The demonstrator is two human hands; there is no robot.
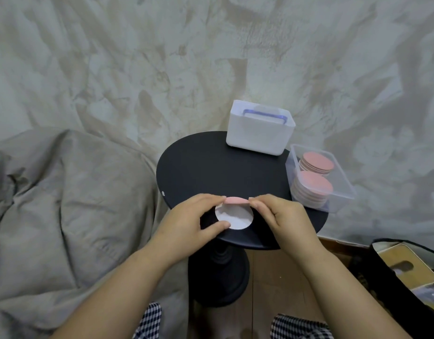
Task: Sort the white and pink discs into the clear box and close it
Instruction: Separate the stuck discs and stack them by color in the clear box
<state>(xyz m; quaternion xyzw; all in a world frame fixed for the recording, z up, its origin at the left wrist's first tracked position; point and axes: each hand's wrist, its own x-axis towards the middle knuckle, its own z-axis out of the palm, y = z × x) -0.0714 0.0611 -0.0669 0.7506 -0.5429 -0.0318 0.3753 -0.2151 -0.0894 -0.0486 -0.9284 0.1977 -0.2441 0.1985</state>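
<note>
Centrally, above the black table (206,167), we hold a paired disc: our left hand (196,216) grips the white disc (235,217) between thumb and fingers, while our right hand (277,214) pinches the far edge of the pink disc (236,200), which bends away from the white one. To part them cleanly, we judge it best to peel slowly along the seam, keeping the white disc flat. The clear box (345,192) stands open at the table's right edge, with two pink-topped stacks (314,187) inside
</note>
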